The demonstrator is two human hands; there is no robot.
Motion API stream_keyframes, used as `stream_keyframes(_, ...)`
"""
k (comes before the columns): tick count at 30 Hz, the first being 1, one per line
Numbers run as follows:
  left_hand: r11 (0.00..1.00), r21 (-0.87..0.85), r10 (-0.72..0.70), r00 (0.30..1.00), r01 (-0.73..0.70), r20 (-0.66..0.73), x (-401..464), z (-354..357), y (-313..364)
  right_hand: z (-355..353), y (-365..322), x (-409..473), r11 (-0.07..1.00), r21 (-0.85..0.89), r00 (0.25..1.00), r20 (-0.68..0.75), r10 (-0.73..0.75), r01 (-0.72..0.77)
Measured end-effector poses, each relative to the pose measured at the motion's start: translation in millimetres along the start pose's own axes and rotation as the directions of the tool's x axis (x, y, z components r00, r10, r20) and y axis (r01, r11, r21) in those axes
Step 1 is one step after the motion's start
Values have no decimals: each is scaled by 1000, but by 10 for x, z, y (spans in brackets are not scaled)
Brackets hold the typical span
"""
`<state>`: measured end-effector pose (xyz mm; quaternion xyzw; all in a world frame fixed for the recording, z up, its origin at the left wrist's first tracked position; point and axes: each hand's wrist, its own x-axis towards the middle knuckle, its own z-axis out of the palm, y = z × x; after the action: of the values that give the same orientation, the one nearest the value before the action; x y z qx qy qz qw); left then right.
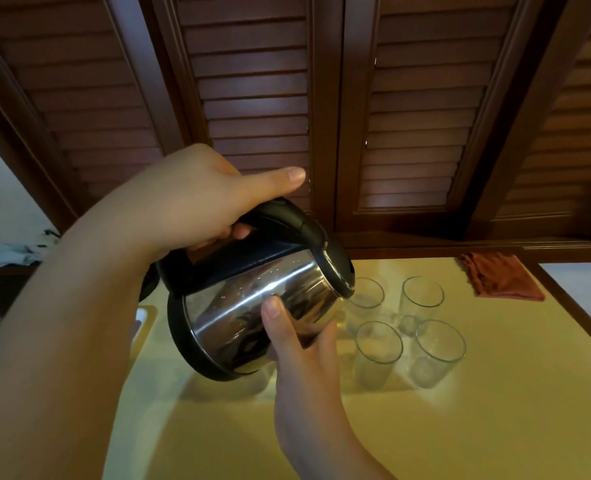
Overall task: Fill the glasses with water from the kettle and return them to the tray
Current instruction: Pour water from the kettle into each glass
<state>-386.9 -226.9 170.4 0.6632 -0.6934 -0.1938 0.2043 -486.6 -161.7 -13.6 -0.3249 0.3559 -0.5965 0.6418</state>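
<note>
You are mid-pour: your left hand [197, 199] has its grip wrapped round the black handle of the kettle [252, 292], thumb stretched forward along the top, and your right hand [301, 344] steadies the steel body from below, thumb pressed flat on the metal; its other fingers are hidden. The kettle is tipped toward 2 o'clock, spout low over the far-left glass [367, 294].

To pour well, raise the base slowly and keep the spout close above that rim; I cannot see a stream, so watch the glass, not the kettle. Level off early, since these tumblers look tall and narrow.

Four clear glasses stand close together on the yellow table [495, 410], at 3 o'clock from the kettle, all looking empty or nearly so. A tray edge [147, 327] peeks out at 9 o'clock. A folded orange cloth [502, 275] lies at 2 o'clock.
</note>
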Motion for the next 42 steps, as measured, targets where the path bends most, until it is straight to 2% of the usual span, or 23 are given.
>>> stream_keyframes(15, 996, 40, 83, 994, -86, 77, 49, 35, 54, 51, 107, -18, 996, 90, 995, -94, -21, 29)
stream_keyframes(42, 990, 55, 127, 990, -131, 57, 71, 130, 106, -15, 115, -4, 999, 37, 990, -134, -34, 39)
